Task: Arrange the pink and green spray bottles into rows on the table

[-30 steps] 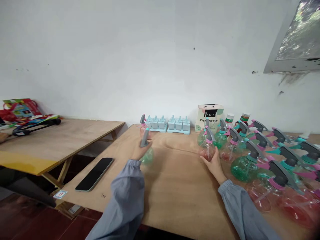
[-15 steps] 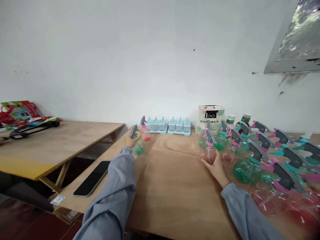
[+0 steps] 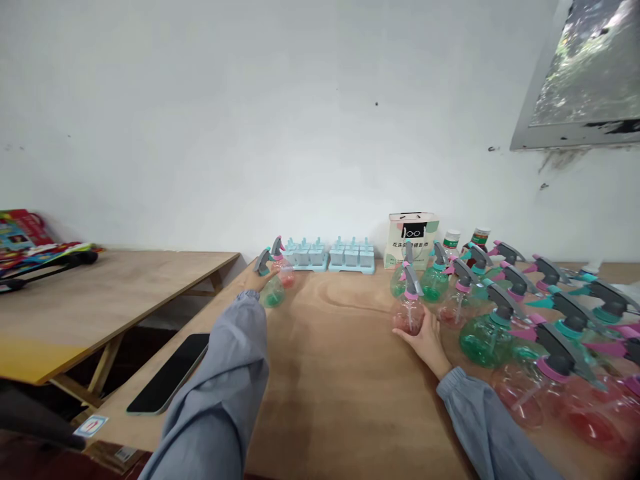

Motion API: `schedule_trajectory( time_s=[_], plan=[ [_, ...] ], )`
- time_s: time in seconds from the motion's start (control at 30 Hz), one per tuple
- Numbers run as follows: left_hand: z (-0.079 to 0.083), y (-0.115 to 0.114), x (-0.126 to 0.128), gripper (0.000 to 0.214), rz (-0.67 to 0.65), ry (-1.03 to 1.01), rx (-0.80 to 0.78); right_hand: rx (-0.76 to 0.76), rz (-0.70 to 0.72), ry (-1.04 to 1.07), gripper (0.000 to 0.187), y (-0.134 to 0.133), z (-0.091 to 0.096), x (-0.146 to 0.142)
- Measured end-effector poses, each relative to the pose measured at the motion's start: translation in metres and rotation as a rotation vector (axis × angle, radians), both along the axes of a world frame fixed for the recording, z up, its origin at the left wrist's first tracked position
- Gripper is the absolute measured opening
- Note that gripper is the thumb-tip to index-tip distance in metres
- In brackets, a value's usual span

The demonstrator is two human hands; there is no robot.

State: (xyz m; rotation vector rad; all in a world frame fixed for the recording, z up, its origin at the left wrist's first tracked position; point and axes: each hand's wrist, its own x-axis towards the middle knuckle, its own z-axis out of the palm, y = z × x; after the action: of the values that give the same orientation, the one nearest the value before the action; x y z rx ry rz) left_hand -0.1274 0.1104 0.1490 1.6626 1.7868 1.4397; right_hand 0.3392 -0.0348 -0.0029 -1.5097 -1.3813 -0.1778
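My left hand [image 3: 254, 279] reaches to the far left of the table and is closed round the neck of a green spray bottle [image 3: 273, 293] with a grey and teal trigger head. Right behind that bottle stands a pink spray bottle [image 3: 285, 273]. On the right, my right hand [image 3: 425, 339] curls round the lower body of another pink spray bottle [image 3: 407, 315], thumb in front at its left; some fingers are hidden behind it. This bottle stands upright at the left edge of a group of several green and pink spray bottles [image 3: 486, 340].
Two light-blue ice-pop molds [image 3: 351, 259] stand along the wall, left of a printed paper bag [image 3: 411, 237]. White-capped jars [image 3: 451, 241] are behind the bottles. A black phone [image 3: 169, 373] lies near the left table edge. Another wooden table [image 3: 125, 283] stands beyond a gap.
The view has turned slightly to the right, so most things appear farther left. Both hands stay at the same bottles, with little visible movement.
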Motion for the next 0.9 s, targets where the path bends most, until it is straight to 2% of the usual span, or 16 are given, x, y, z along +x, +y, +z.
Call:
schedule_trajectory(
  time_s=[0.1, 0.17, 0.27, 0.33, 0.37, 0.4, 0.43, 0.5, 0.53, 0.6, 0.63, 0.7, 0.77, 0.8, 0.83, 0.9],
  plan=[
    [-0.002, -0.012, 0.004, 0.071, 0.075, 0.034, 0.090, -0.008, 0.004, -0.001, 0.109, -0.003, 0.002, -0.001],
    [-0.007, -0.025, 0.006, 0.087, 0.195, 0.017, 0.270, -0.006, 0.029, 0.014, 0.107, -0.004, 0.003, -0.002],
    [-0.019, -0.047, 0.018, 0.091, 0.340, -0.037, 0.548, -0.015, 0.077, 0.081, 0.099, -0.004, 0.004, -0.006],
    [-0.028, -0.064, 0.037, 0.093, 0.315, -0.035, 0.665, -0.027, 0.127, 0.125, 0.092, -0.007, 0.006, -0.014],
    [-0.031, -0.073, 0.051, 0.091, 0.236, -0.022, 0.715, -0.035, 0.159, 0.139, 0.090, -0.010, 0.007, -0.020],
    [-0.035, -0.083, 0.067, 0.087, 0.097, 0.011, 0.742, -0.046, 0.193, 0.149, 0.088, -0.014, 0.008, -0.027],
    [-0.038, -0.095, 0.085, 0.082, -0.111, 0.073, 0.710, -0.061, 0.230, 0.154, 0.087, -0.019, 0.009, -0.036],
    [-0.044, -0.119, 0.125, 0.085, -0.514, 0.151, 0.522, -0.101, 0.310, 0.149, 0.086, -0.031, 0.010, -0.055],
    [-0.047, -0.131, 0.144, 0.092, -0.669, 0.156, 0.411, -0.124, 0.354, 0.137, 0.085, -0.038, 0.009, -0.065],
    [-0.055, -0.153, 0.177, 0.104, -0.843, 0.043, 0.279, -0.164, 0.463, 0.109, 0.084, -0.049, 0.006, -0.082],
    [-0.059, -0.163, 0.190, 0.104, -0.859, -0.023, 0.242, -0.176, 0.536, 0.103, 0.086, -0.053, 0.003, -0.088],
    [-0.067, -0.176, 0.207, 0.090, -0.735, -0.158, 0.226, -0.181, 0.705, 0.127, 0.092, -0.055, -0.001, -0.093],
    [-0.072, -0.183, 0.213, 0.078, -0.609, -0.272, 0.233, -0.146, 0.777, 0.214, 0.086, -0.047, 0.000, -0.087],
    [-0.074, -0.183, 0.214, 0.076, -0.587, -0.325, 0.228, -0.110, 0.732, 0.269, 0.078, -0.038, 0.004, -0.081],
    [-0.076, -0.183, 0.214, 0.075, -0.589, -0.383, 0.216, -0.058, 0.629, 0.321, 0.071, -0.027, 0.009, -0.074],
    [-0.078, -0.181, 0.211, 0.072, -0.601, -0.505, 0.186, 0.071, 0.328, 0.369, 0.070, 0.000, 0.023, -0.056]
  ],
)
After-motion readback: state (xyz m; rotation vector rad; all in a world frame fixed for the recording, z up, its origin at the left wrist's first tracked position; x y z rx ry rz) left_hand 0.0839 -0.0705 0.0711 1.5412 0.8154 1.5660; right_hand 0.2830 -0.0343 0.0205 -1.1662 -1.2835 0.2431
